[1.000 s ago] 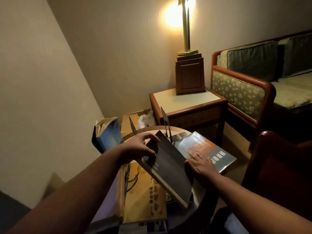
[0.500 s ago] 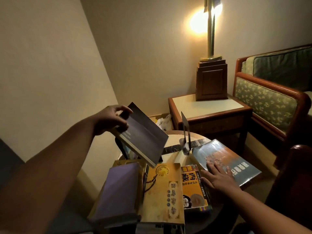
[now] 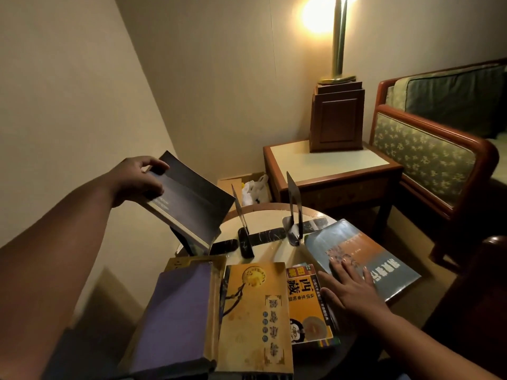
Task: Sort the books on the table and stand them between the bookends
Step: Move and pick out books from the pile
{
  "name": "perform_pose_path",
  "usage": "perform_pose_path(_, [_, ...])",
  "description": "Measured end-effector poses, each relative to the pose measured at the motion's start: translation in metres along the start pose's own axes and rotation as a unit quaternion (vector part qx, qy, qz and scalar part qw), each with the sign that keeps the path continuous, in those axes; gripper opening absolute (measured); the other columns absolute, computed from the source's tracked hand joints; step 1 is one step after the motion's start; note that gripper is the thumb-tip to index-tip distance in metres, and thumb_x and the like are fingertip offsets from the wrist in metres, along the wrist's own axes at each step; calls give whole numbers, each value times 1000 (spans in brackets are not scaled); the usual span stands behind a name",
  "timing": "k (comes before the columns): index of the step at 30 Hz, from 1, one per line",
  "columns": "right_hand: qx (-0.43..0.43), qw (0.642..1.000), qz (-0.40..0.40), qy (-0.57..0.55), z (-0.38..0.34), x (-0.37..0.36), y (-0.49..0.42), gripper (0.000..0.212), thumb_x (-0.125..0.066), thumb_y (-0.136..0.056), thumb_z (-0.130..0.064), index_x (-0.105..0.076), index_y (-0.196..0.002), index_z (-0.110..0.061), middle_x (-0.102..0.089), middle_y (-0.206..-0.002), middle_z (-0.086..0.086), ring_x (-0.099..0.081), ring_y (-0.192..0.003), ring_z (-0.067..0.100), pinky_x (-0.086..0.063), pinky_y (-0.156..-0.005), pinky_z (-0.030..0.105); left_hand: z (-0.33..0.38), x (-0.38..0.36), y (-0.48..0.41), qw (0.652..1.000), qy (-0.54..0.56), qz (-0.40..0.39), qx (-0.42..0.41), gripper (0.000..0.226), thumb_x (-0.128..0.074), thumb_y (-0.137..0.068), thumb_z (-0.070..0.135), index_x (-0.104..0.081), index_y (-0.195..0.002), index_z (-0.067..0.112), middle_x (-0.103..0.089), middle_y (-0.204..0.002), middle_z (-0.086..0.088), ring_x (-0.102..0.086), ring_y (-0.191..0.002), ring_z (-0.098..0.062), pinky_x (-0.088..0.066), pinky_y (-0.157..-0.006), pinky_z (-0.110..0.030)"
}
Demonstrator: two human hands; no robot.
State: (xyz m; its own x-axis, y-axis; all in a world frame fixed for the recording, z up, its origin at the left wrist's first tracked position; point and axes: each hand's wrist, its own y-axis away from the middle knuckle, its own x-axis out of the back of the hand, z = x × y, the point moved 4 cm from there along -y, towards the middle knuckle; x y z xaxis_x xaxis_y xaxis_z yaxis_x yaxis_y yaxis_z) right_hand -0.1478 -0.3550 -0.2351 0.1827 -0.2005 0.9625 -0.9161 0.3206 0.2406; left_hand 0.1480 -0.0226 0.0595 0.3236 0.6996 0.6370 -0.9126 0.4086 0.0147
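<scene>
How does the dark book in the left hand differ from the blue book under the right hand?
The dark book is lifted and tilted in the grip of the left hand; the blue book lies flat on the table under the open right hand. The dark book's cover is nearly all black; the blue book's has an orange panel and pale lettering. Neither stands between the bookends.

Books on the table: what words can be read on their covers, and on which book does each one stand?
"藏", large and upside down, beside a character that may be "西": on the orange book; its small print is unreadable.
Ornate title on the yellow book: too blurred to read.
White characters on the blue book: too blurred to read.
Pale print on the dark book held in the left hand: too small to read.
</scene>
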Motion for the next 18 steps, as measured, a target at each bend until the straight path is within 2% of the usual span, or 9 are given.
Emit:
perform_pose_path(2, [3, 1000, 8, 1, 0, 0, 0, 122, 46, -41, -82, 9, -152, -46, 20, -162, 0, 26, -138, 18, 10, -116, 57, -9, 0, -10, 1000, -3, 18, 9, 50, -68, -72, -9, -67, -108, 25, -64, -117, -8, -62, -80, -30, -57, -65, -37])
perform_pose_path(4, [6, 1000, 14, -7, 0, 0, -1, 110, 46, -42, -83, 21, -143, -49, 15, -165, 1, 23, -143, 20, 10, -116, 57, -16, -5, -18, 999, -25, 24, 15, 49, -68, -70, -7, -67, -105, 26, -63, -117, -9, -65, -79, -31, -57, -62, -36])
perform_pose_path(7, [17, 999, 21, -25, -2, 1, 0, 82, 43, -44, -85, 40, -124, -66, 11, -166, 1, 13, -151, 24, 11, -116, 57, -23, -24, -27, 996, -82, 17, 24, 52, -66, -68, -6, -63, -112, 23, -61, -116, -7, -68, -83, -31, -60, -62, -40])
perform_pose_path(9, [25, 999, 16, -31, -3, 3, 1, 67, 39, -46, -88, 48, -110, -70, 12, -165, 1, 18, -148, 22, 12, -115, 57, -26, -40, -30, 990, -138, 12, 22, 56, -67, -69, -1, -61, -117, 26, -61, -118, -3, -66, -91, -26, -60, -66, -37])
perform_pose_path(11, [30, 999, 15, -23, -4, 2, 2, 67, 36, -46, -90, 49, -109, -70, 14, -165, 2, 22, -145, 21, 12, -114, 58, -24, -52, -34, 981, -193, 24, 11, 57, -67, -71, 5, -59, -122, 28, -62, -122, -1, -61, -100, -23, -53, -73, -30])
perform_pose_path(13, [31, 999, 15, -11, -3, 2, 1, 68, 35, -46, -91, 49, -110, -69, 15, -165, 2, 18, -149, 25, 12, -114, 59, -19, -60, -39, 976, -215, 29, 2, 58, -67, -72, 8, -58, -126, 27, -61, -125, -2, -58, -106, -24, -50, -79, -30])
perform_pose_path(18, [31, 999, 18, 0, -1, -1, 0, 69, 34, -49, -90, 48, -112, -69, 15, -165, 2, 26, -137, 17, 12, -114, 59, -10, -68, -49, 973, -231, 30, 7, 60, -66, -71, 10, -59, -127, 29, -61, -127, -3, -57, -109, -23, -48, -81, -30])
